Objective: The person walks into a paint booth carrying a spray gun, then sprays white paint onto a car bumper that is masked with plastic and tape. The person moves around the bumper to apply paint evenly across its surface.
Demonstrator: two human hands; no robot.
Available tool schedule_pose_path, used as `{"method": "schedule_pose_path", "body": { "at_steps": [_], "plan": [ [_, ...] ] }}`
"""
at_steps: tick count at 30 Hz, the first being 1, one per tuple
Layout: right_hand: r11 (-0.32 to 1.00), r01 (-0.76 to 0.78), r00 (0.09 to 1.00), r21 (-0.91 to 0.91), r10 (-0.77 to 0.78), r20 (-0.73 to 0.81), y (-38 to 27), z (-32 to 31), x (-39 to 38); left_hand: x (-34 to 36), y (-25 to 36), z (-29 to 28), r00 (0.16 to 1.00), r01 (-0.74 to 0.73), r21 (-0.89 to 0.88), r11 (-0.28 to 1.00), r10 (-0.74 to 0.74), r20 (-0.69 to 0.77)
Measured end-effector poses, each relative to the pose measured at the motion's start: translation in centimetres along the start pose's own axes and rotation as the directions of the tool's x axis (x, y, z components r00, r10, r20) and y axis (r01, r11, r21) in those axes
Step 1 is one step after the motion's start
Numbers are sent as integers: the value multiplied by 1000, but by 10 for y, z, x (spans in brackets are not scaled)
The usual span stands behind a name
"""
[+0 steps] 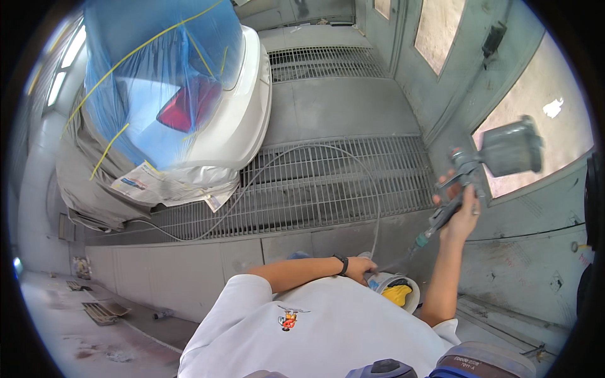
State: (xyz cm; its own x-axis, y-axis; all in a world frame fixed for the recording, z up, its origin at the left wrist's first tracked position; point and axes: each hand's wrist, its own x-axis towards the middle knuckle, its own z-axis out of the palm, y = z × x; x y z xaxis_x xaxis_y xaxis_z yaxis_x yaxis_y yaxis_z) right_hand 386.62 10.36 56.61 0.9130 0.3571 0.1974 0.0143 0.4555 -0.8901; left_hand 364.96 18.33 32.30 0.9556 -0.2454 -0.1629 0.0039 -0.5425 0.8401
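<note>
My right hand (pixel 465 211) is raised on the right side, wrapped round the grip of a spray gun (pixel 466 165). A grey cup (pixel 513 148) sits on the gun and looks blurred by motion. From the green fitting at the grip's lower end, an air hose (pixel 379 220) runs toward my waist. There my left hand (pixel 359 269), with a dark wristband, is closed at the hose; its fingertips are partly hidden. Close by is a pale bucket (pixel 413 301) with a yellow cloth (pixel 397 294) in it.
A white car bumper (pixel 252 101) stands at the upper left, with blue masking film (pixel 157 38), yellow tape and printed paper (pixel 142 183) around it. The hose loops over the floor grating (pixel 328 186). Grey booth walls with windows (pixel 535 107) rise on the right.
</note>
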Motion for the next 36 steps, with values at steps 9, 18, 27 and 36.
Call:
{"method": "schedule_pose_path", "body": {
  "at_steps": [9, 18, 27, 36],
  "plan": [
    [924, 266, 814, 275, -368, 450, -98, 121, -67, -211, -168, 73, 776, 398, -211, 893, -450, -442],
    [995, 29, 725, 99, -89, 683, -39, 202, -155, -521, -206, 220, 438, 852, -200, 485, -867, -236],
    [995, -100, 795, -8, 84, 601, 77, 274, -205, -587, -152, 167, 86, 928, -360, 95, -995, -41],
    [968, -150, 840, -199, 231, 492, 163, 322, -236, -637, -272, 36, 197, 939, -241, 244, -960, -201]
  ]
}}
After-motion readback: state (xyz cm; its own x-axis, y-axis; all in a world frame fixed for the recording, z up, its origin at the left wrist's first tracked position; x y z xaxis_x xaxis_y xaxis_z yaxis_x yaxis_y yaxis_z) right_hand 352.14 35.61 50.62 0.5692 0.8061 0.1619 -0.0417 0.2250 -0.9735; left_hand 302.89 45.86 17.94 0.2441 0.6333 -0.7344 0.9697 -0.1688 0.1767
